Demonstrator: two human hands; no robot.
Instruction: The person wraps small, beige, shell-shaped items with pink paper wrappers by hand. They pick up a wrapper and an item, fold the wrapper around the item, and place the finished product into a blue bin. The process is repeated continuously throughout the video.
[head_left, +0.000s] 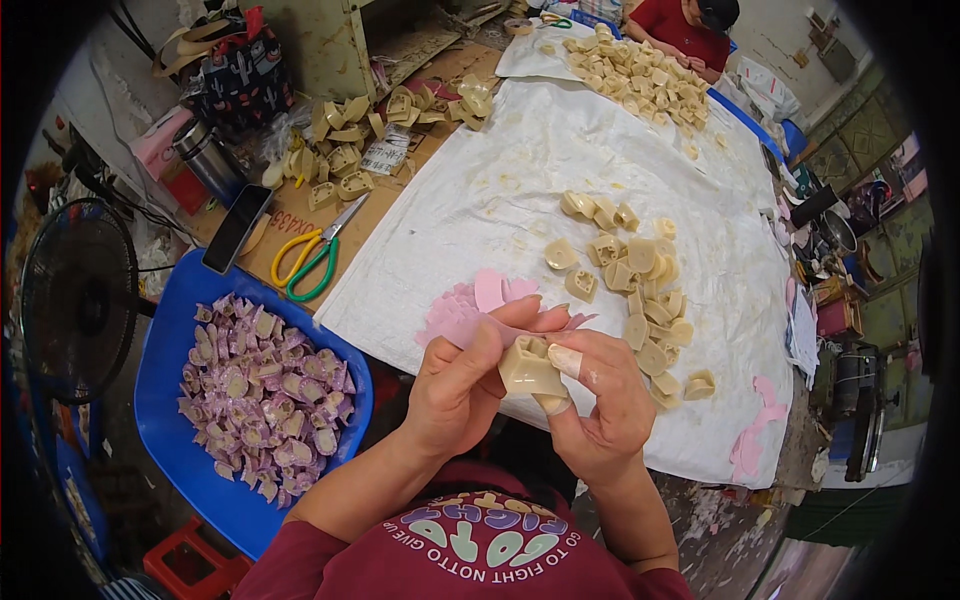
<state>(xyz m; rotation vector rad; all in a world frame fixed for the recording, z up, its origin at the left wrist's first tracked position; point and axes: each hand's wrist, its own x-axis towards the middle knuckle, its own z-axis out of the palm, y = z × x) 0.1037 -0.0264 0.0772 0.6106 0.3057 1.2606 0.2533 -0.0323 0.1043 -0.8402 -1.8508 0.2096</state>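
Head view: left hand [455, 385] and right hand [600, 405] pinch a cream plastic piece [528, 368] with pink film [470, 315]; pulled unevenly, the film may tear.

Tray [165, 400] of wrapped pieces [265, 400] left; scissors [315, 255] behind it; loose pieces [640, 300] on sheet [500, 190] right.

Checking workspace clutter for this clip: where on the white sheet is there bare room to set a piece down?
Bare patches on the white sheet: the left-centre stretch between the pink pieces and the far heap, and the near right corner beyond the cream pieces. The brown board by the scissors is crowded.
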